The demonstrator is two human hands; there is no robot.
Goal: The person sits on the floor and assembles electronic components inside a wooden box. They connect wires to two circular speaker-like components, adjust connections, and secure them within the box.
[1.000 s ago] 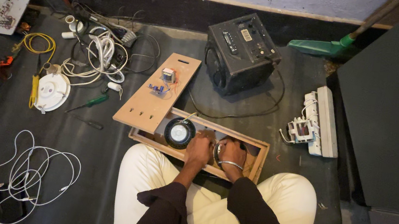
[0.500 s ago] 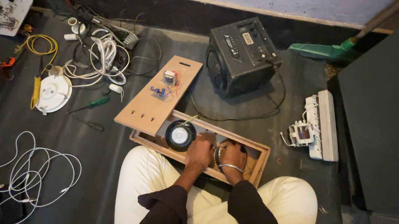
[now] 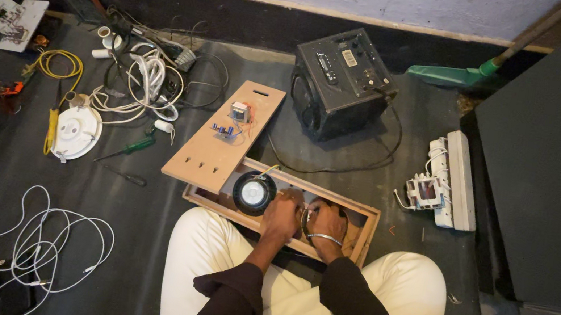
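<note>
Wooden box (image 3: 360,213): 1 speaker (image 3: 254,192) inside; 2 hands, left hand (image 3: 283,214) & right hand (image 3: 327,222), grip can't tell.

Both arms reach forward, left hand (image 3: 282,215) and right hand (image 3: 327,222) close together, fingers curled.

My trousers (image 3: 289,305) are cream and my sleeves (image 3: 354,307) are black. A silver bangle (image 3: 325,238) circles my right wrist. The wooden box (image 3: 366,224) is light tan, and the speaker (image 3: 254,192) in it is black with a pale grey centre. The board (image 3: 221,138) is the same tan, with small blue and red parts on it. The radio (image 3: 342,82) is black. The floor (image 3: 140,218) is dark grey. The cables (image 3: 34,247) are white, one coil (image 3: 59,64) is yellow, and the screwdriver (image 3: 127,148) handle is green. The power strip (image 3: 457,179) is white.
</note>
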